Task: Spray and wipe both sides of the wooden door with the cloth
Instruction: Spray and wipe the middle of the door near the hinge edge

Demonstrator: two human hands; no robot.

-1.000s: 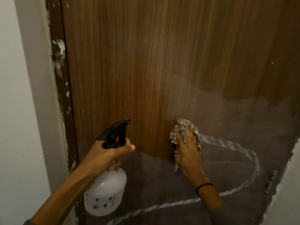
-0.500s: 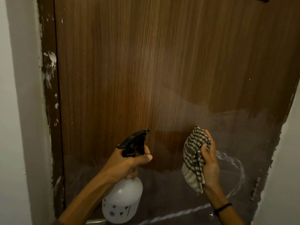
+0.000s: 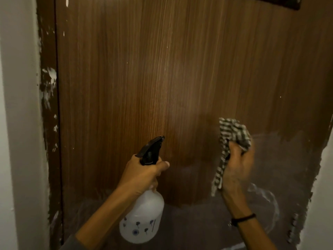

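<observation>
Up close at a wooden door [image 3: 180, 78], a person works with both hands raised before the panel. The left hand [image 3: 142, 175] grips the neck of a white spray bottle [image 3: 142, 219], fingers curled just beneath its black trigger head [image 3: 151, 150], whose nozzle points up toward the wood; the bottle's round body, printed with small dark motifs, hangs below the hand. To the right of it, and apart from it, the right hand [image 3: 236, 168] holds a bunched checked cloth [image 3: 232, 134], fingers closed round the fabric. Part of the cloth stands above the fingertips and a loose tail hangs down along the left side of the palm; whether the fabric touches the door cannot be told, as this hand is blurred. A thin dark band [image 3: 243, 218] circles the right wrist. Above both hands the door shows warm brown vertical grain, while below them the surface looks dull and greyish, with a pale curved streak [image 3: 270, 201] just right of the right wrist. Left of the left hand runs a dark door frame [image 3: 48, 105] flecked with white paint, with a white wall [image 3: 18, 123] beyond it. Far above the right hand, a dark plate [image 3: 277, 2] sits at the door's top edge.
</observation>
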